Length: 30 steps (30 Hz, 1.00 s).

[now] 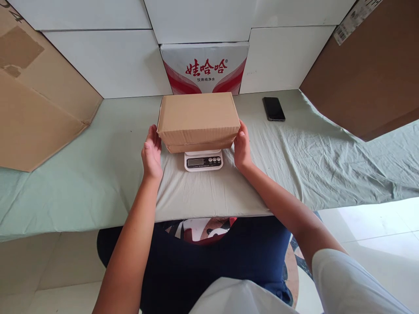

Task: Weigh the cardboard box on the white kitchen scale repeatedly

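Note:
A closed brown cardboard box [199, 112] sits over a small white digital scale [204, 167] in the middle of the cloth-covered table. The scale's platform is mostly hidden beneath the box; its display and buttons show at the front, with no readable number. Along the box's left side lies my left hand [152, 155], fingers straight and together, thumb toward me. My right hand [242, 146] bears on the opposite side near the front corner, its fingertips partly hidden by the box. Between them the two hands hold the box.
A black phone [274, 109] lies on the green cloth [121, 131] to the right. White boxes [104, 63] and a red-and-white printed carton [204, 52] form a wall behind. Large cardboard panels stand at left [46, 100] and right [366, 74].

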{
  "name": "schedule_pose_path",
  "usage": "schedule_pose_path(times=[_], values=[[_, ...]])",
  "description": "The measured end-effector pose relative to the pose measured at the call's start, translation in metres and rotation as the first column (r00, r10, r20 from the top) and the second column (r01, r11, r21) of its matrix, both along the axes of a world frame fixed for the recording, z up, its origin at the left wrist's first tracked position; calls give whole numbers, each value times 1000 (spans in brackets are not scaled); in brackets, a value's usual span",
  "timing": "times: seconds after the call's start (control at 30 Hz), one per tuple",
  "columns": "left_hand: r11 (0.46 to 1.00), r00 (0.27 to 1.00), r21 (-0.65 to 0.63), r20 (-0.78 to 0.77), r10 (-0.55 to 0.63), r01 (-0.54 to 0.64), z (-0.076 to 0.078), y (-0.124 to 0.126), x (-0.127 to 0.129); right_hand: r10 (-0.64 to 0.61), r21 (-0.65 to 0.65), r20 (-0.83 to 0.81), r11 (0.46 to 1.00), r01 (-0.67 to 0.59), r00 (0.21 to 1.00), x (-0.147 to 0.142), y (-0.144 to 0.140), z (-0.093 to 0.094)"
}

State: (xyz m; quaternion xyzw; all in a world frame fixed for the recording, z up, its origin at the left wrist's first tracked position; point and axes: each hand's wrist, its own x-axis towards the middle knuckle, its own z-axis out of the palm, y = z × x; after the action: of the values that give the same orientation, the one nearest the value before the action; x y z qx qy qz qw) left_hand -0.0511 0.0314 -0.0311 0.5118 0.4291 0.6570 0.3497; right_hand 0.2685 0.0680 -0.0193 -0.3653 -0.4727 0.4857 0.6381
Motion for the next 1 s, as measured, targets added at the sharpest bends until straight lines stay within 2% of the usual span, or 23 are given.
schedule_pose_path(times=[0.13, 0.27, 0.53, 1.0], values=[[1000, 999, 9, -36, -4, 4, 0, -2, 1, 1, 8, 10, 1000, -1, 1000, 0, 0, -1], [999, 1000, 37, 15, -10, 10, 2, -5, 9, 8, 17, 2, 1000, -8, 1000, -1, -1, -1], [1000, 1000, 21, 9, -16, 16, 4, -5, 14, -1, 14, -22, 1000, 1, 1000, -1, -1, 0], [1000, 1000, -7, 4, -22, 22, 10, -9, 18, 7, 32, 52, 999, -8, 999, -1, -2, -1]])
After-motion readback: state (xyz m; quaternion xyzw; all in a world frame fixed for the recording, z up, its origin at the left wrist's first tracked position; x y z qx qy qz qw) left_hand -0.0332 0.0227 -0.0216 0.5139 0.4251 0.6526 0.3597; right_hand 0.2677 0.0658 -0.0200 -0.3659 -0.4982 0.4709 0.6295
